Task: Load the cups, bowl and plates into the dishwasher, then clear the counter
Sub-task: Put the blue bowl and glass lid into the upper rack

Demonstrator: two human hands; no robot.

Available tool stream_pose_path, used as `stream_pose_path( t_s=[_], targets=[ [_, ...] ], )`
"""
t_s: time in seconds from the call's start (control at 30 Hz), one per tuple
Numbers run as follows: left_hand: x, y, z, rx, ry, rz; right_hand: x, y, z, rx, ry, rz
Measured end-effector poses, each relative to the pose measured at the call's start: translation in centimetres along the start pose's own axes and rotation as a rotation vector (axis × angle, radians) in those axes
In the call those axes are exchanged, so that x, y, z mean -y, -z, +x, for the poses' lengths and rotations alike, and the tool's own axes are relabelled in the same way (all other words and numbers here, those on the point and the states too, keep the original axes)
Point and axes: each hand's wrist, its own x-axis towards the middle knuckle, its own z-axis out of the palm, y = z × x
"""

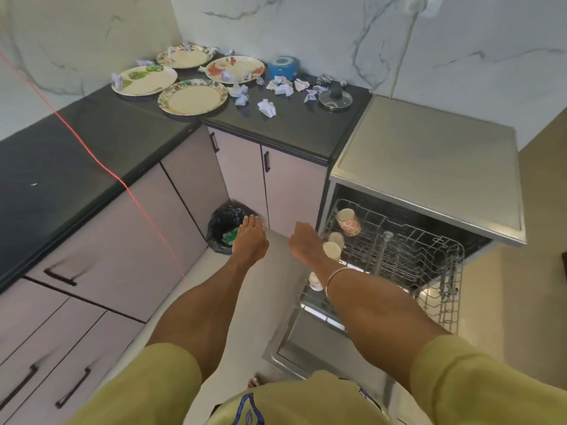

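Several patterned plates sit on the black counter [285, 130] at the back; the nearest plate [193, 97] has a leafy rim, another plate [235, 69] has red flowers. The dishwasher [429, 154] stands open with its wire rack [408, 250] pulled out. A patterned cup [348, 221] and other pale cups [332, 250] lie at the rack's left side. My left hand [250, 240] and my right hand [305, 240] reach forward in the air with straight fingers, holding nothing, the right one just left of the rack.
Crumpled paper scraps [267, 107] litter the counter near a blue round container [283, 68] and a glass pot lid [335, 99]. A black-bagged bin [224, 228] stands on the floor by the cabinet doors. The open dishwasher door [310, 342] lies low in front of me.
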Motion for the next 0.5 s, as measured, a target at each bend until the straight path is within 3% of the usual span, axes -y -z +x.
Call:
stream_pose_path(
  t_s=[0.5],
  targets=[
    [12.3, 6.6, 4.8, -0.03, 0.09, -0.069, 11.4, -3.9, 6.2, 0.038, 0.066, -0.056]
  ],
)
